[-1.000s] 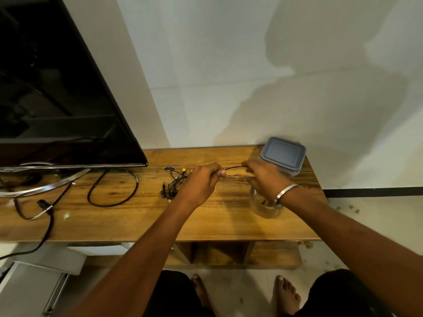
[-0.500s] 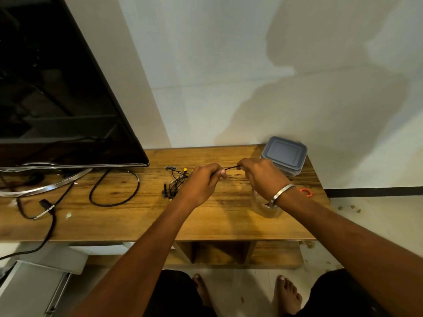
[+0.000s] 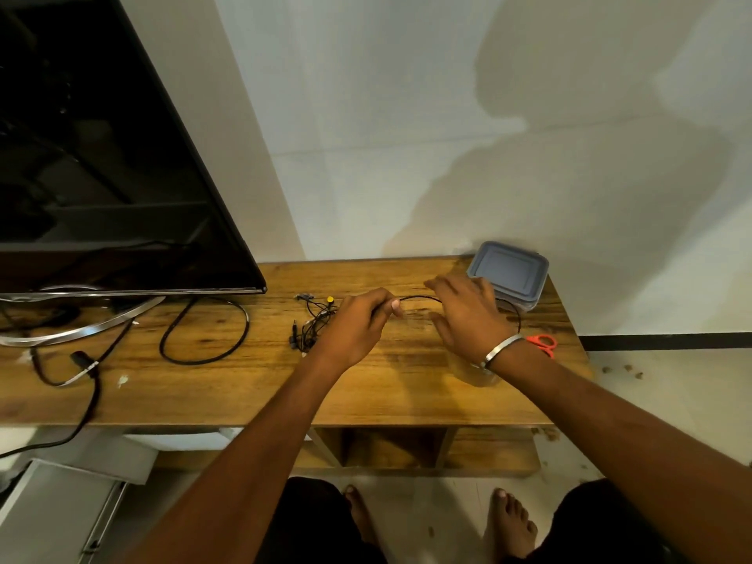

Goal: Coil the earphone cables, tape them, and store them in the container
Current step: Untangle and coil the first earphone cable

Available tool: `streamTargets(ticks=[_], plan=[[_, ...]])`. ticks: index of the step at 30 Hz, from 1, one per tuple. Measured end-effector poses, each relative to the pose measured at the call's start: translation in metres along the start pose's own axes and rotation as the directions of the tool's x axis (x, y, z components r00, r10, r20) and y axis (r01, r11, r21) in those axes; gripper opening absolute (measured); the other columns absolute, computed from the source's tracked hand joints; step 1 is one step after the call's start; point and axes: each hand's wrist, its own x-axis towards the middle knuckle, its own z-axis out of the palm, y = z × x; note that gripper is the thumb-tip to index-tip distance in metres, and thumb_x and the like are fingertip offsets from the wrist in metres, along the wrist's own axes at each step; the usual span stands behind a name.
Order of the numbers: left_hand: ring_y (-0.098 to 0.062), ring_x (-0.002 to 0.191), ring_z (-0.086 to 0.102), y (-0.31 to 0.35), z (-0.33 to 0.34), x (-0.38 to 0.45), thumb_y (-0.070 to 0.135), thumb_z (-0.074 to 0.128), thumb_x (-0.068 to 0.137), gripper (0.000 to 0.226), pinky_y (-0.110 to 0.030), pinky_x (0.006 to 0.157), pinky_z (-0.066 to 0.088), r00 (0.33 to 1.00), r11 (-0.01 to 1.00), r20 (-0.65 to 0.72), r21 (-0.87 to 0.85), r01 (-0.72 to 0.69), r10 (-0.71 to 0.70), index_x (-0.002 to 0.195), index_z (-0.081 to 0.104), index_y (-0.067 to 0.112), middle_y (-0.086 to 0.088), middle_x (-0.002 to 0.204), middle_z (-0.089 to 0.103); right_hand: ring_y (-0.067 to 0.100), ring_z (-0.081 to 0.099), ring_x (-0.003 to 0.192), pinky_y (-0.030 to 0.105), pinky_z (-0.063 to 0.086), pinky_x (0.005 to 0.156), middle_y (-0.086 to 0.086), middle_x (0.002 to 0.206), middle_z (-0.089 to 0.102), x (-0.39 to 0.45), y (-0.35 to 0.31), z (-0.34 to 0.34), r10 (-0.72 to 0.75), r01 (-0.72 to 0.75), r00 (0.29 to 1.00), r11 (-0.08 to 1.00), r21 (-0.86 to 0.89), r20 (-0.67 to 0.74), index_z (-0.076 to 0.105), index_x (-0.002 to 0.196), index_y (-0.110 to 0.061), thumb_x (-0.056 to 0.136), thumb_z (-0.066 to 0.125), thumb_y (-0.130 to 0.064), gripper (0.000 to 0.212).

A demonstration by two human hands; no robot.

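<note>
The left hand (image 3: 358, 325) is closed in a pinch on a thin black earphone cable (image 3: 419, 298), which arcs rightward over the wooden table (image 3: 228, 384) and passes under the right hand (image 3: 468, 315). That hand hovers palm-down with fingers spread and loose, gripping nothing, a metal bangle (image 3: 499, 350) on its wrist. A tangle of further cables (image 3: 311, 325) lies just left of the left hand, the grey-lidded container (image 3: 510, 272) stands behind the right hand, and no lettering is legible anywhere.

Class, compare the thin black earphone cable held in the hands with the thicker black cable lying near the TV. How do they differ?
The earphone cable is thin; the TV cable is thicker. The earphone cable is raised, pinched by the left hand and arcing past the right hand; the TV cable lies untouched in a loop on the table. Both are black.
</note>
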Motion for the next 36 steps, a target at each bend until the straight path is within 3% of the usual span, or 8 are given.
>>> streamTargets(ticks=[5,8,13,21,26,30,33,36], plan=[[-0.011,0.060,0.051,-0.004,0.004,0.003,0.026,0.048,0.101,0.021,-0.031,0.057,0.039,1.000,0.999,0.029,0.039,-0.007,0.006,0.092,0.064,0.015,0.003,0.067,0.057,0.017,0.053,0.116,0.042,0.023,0.105,-0.003,0.122,0.060,0.005,-0.027,-0.004,-0.173,0.175,0.985,0.977,0.121,-0.028,0.050,0.124,-0.021,0.096,0.045,-0.024,0.028],[-0.014,0.057,0.046,-0.003,0.002,0.002,0.030,0.047,0.101,0.023,-0.028,0.054,0.034,0.999,0.999,0.051,0.042,-0.001,-0.001,0.091,0.065,0.019,0.003,0.066,0.056,0.021,0.062,0.097,0.037,0.028,0.096,-0.004,0.100,0.067,0.007,-0.025,-0.008,-0.179,0.182,0.983,0.980,0.080,-0.037,0.059,0.107,-0.022,0.095,0.045,-0.012,0.021],[-0.015,0.050,0.035,-0.010,-0.001,0.001,0.034,0.045,0.101,0.027,-0.028,0.050,0.027,0.998,0.999,0.048,0.041,0.029,-0.031,0.091,0.066,0.022,0.000,0.058,0.046,0.024,0.062,0.098,0.038,0.031,0.095,0.000,0.107,0.068,0.007,-0.011,-0.010,-0.052,0.057,0.994,0.998,0.041,-0.097,0.061,0.112,-0.022,0.097,0.045,-0.015,0.023],[-0.012,0.048,0.034,-0.018,-0.004,-0.002,0.035,0.047,0.101,0.028,-0.027,0.050,0.027,1.000,0.999,0.013,0.043,0.022,-0.022,0.087,0.067,0.021,-0.018,0.065,0.058,0.024,0.065,0.081,0.037,0.029,0.093,0.000,0.093,0.070,0.006,0.023,-0.002,0.108,-0.109,0.984,0.994,-0.002,-0.142,0.061,0.106,-0.023,0.089,0.057,-0.006,0.024],[-0.010,0.047,0.036,-0.022,-0.011,-0.002,0.032,0.049,0.100,0.024,-0.023,0.049,0.029,1.000,0.999,-0.015,0.042,0.021,-0.021,0.086,0.065,0.023,-0.005,0.057,0.050,0.028,0.065,0.086,0.039,0.032,0.092,0.005,0.095,0.071,0.006,0.037,-0.006,0.211,-0.211,0.958,0.977,0.020,-0.194,0.063,0.106,-0.018,0.091,0.055,-0.007,0.020],[-0.015,0.052,0.046,-0.025,-0.008,0.003,0.031,0.050,0.100,0.024,-0.026,0.054,0.040,0.999,1.000,-0.042,0.022,0.022,-0.021,0.086,0.065,0.020,-0.013,0.066,0.059,0.027,0.057,0.104,0.040,0.028,0.095,0.008,0.114,0.062,0.008,0.030,-0.003,0.311,-0.310,0.947,0.951,0.024,-0.080,0.058,0.113,-0.016,0.091,0.050,-0.006,0.026],[-0.007,0.045,0.039,-0.019,-0.004,0.008,0.028,0.050,0.100,0.022,-0.015,0.047,0.031,0.999,1.000,-0.053,0.027,0.011,-0.009,0.086,0.064,0.019,-0.004,0.056,0.052,0.025,0.039,0.128,0.045,0.024,0.105,0.006,0.137,0.043,0.008,0.008,-0.002,0.200,-0.193,0.979,0.974,0.115,-0.045,0.044,0.133,-0.016,0.090,0.053,-0.018,0.045],[-0.009,0.050,0.043,-0.012,0.001,0.014,0.027,0.052,0.099,0.019,-0.024,0.053,0.034,0.999,0.999,-0.041,0.039,-0.025,0.026,0.083,0.060,0.023,0.005,0.059,0.053,0.021,0.036,0.132,0.042,0.022,0.107,0.003,0.140,0.044,0.011,-0.023,-0.002,-0.007,0.015,0.999,0.977,0.213,-0.037,0.039,0.138,-0.019,0.090,0.052,-0.025,0.049]])
